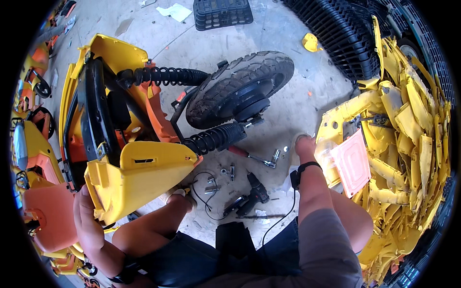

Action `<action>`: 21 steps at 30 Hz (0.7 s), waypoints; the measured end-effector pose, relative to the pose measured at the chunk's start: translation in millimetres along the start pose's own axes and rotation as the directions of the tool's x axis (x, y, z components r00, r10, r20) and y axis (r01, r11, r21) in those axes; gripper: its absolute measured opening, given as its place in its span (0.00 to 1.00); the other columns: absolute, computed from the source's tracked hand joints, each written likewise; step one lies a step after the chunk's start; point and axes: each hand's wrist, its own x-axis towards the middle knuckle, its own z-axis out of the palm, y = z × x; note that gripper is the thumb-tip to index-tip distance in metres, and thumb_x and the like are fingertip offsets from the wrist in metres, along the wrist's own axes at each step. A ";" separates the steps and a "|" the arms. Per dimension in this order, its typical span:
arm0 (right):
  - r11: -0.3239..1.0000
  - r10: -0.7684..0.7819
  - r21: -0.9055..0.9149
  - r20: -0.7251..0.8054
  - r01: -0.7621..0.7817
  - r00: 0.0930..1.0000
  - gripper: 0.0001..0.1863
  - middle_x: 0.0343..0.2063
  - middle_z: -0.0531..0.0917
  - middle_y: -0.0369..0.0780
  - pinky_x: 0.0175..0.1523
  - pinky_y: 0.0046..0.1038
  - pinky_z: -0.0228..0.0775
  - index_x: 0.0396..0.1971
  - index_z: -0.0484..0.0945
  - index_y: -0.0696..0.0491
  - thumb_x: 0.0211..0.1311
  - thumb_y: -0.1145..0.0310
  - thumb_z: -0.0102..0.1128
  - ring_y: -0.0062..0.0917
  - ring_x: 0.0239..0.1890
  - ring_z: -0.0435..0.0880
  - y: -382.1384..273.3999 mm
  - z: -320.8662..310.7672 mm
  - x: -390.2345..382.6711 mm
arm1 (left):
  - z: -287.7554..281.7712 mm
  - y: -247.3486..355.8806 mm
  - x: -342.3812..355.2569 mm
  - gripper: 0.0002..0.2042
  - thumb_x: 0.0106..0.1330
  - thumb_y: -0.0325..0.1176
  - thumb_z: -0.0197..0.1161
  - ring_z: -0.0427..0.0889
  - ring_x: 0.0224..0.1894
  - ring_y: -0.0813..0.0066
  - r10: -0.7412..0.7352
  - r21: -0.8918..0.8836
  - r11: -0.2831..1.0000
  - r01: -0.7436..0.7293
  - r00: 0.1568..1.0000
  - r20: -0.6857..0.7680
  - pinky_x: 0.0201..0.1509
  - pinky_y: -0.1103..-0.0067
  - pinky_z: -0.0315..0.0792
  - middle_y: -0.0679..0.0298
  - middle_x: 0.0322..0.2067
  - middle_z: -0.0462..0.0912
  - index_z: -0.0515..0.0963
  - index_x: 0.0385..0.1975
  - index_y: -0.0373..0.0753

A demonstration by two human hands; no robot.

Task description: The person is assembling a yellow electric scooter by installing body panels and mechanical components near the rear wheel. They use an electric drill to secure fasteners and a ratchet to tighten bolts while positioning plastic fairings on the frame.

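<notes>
A scooter's rear section with a yellow body panel (144, 180), an orange inner cover and a black frame (96, 110) lies on its side to my left. My left hand (89, 213) grips the near left edge of that panel, its fingertips partly hidden. Two black coil-spring shock absorbers (216, 137) run from the body to the knobbly-tyred wheel (240, 89). My right hand (305, 146), with a black band at the wrist, is low beside a yellow panel (338, 122) at the pile's edge. Its fingers are foreshortened, and any contact with that panel is unclear.
Between my feet lie a cordless drill (254, 194), a red-handled ratchet (252, 156), several sockets (232, 172) and a thin cable. Yellow plastic panels (408, 158) are heaped at right, with a pink-orange cover (353, 163). Black crates (223, 14) stand farther off; more orange-yellow scooter parts line the left.
</notes>
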 end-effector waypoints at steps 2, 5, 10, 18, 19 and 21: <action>0.990 0.132 0.069 -0.083 -0.126 0.988 0.16 0.48 0.82 0.47 0.55 0.36 0.75 0.47 0.77 0.59 0.66 0.65 0.50 0.36 0.51 0.82 -24.9 6.4 4.1 | 12.9 13.7 -3.1 0.22 0.79 0.45 0.44 0.74 0.36 0.82 -0.006 -0.002 1.000 0.006 0.999 -0.042 0.41 0.85 0.68 0.67 0.33 0.79 0.77 0.45 0.30; 0.993 0.026 -0.107 -0.138 -0.041 0.990 0.14 0.45 0.84 0.45 0.53 0.35 0.76 0.47 0.77 0.55 0.66 0.66 0.50 0.35 0.48 0.83 -21.5 24.1 6.7 | 5.2 26.9 -3.1 0.20 0.79 0.41 0.42 0.74 0.43 0.78 -0.077 -0.026 0.996 0.084 0.979 0.191 0.53 0.81 0.67 0.64 0.40 0.78 0.76 0.50 0.31; 0.962 -0.235 -0.140 0.015 0.235 0.972 0.24 0.61 0.73 0.49 0.70 0.46 0.55 0.56 0.76 0.58 0.66 0.59 0.49 0.45 0.64 0.70 -30.7 25.4 -17.7 | 36.3 54.8 -2.2 0.20 0.77 0.43 0.47 0.71 0.34 0.77 0.095 0.175 0.977 -0.118 0.986 0.135 0.43 0.80 0.66 0.65 0.30 0.78 0.79 0.38 0.32; 0.895 -0.040 0.445 0.031 0.022 0.999 0.23 0.53 0.79 0.49 0.62 0.46 0.65 0.49 0.79 0.53 0.61 0.55 0.52 0.43 0.60 0.75 -114.2 -55.2 -96.1 | 24.9 35.3 -0.5 0.25 0.77 0.51 0.46 0.71 0.28 0.80 0.100 0.092 0.989 -0.113 0.985 0.141 0.34 0.81 0.65 0.66 0.27 0.76 0.78 0.43 0.31; 0.868 -0.049 0.497 0.072 0.007 0.996 0.22 0.51 0.81 0.49 0.60 0.46 0.67 0.48 0.80 0.53 0.61 0.55 0.52 0.43 0.58 0.77 -120.8 -57.8 -112.2 | 28.7 33.9 1.6 0.26 0.77 0.51 0.46 0.72 0.30 0.79 0.163 0.073 0.982 -0.176 0.973 0.165 0.37 0.80 0.67 0.64 0.29 0.78 0.78 0.46 0.29; 0.837 -0.067 0.547 0.109 -0.003 0.992 0.21 0.48 0.83 0.49 0.58 0.46 0.71 0.46 0.82 0.52 0.60 0.55 0.52 0.44 0.54 0.80 -134.6 -56.9 -143.6 | 30.3 37.0 8.4 0.28 0.78 0.46 0.38 0.80 0.38 0.66 0.108 0.145 0.979 -0.145 0.965 0.237 0.49 0.74 0.70 0.50 0.35 0.83 0.78 0.44 0.24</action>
